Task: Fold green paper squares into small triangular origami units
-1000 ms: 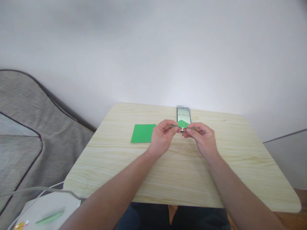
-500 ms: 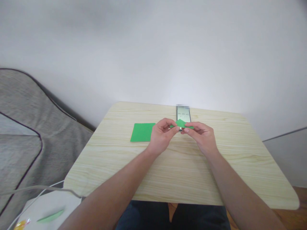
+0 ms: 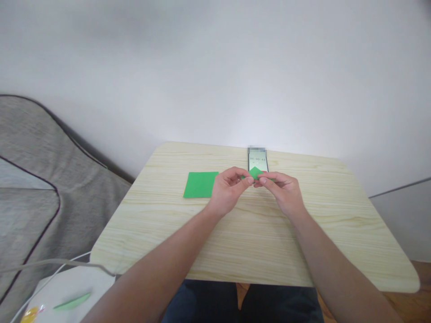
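A small folded green paper piece (image 3: pixel 255 172) is held above the wooden table (image 3: pixel 256 233) by both hands. My left hand (image 3: pixel 228 188) pinches its left end between thumb and fingers. My right hand (image 3: pixel 282 190) pinches its right end in the same way. Just behind the paper lies a phone (image 3: pixel 257 159) showing a running timer; its lower part is hidden by the paper and my fingers. A flat green paper square (image 3: pixel 201 184) rests on the table to the left of my left hand.
A grey padded seat (image 3: pixel 37 179) stands left of the table. At the lower left a white surface (image 3: pixel 67 291) carries a green folded strip (image 3: pixel 72 301), a yellow object and white cables. A pale wall rises behind the table.
The hands have stayed in place, with the fingers shifting slightly on the green piece; its peak sits a little lower and more centred. The phone timer has advanced.
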Action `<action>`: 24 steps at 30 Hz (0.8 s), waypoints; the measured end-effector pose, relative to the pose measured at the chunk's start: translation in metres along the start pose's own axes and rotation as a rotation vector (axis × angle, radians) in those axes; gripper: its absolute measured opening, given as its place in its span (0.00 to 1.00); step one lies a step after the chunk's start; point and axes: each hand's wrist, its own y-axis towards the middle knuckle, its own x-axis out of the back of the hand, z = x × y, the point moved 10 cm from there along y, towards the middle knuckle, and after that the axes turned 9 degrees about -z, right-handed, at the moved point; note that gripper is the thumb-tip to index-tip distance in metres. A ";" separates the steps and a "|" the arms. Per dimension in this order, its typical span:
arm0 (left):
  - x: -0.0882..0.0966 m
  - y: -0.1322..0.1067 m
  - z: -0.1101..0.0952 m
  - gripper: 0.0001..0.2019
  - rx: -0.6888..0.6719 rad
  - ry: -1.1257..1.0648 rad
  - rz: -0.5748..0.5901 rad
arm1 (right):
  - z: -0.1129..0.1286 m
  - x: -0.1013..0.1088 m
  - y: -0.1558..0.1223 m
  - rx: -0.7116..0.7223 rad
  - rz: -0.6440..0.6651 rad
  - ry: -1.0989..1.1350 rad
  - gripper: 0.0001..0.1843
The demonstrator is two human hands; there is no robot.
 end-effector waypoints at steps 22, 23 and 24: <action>0.013 0.004 -0.001 0.13 0.018 0.055 -0.111 | -0.010 0.003 0.003 -0.100 -0.012 0.172 0.10; 0.014 0.005 0.000 0.12 0.018 0.057 -0.117 | -0.011 0.004 0.003 -0.105 -0.020 0.175 0.11; 0.015 0.005 0.000 0.12 0.017 0.058 -0.121 | -0.012 0.005 0.003 -0.108 -0.029 0.175 0.11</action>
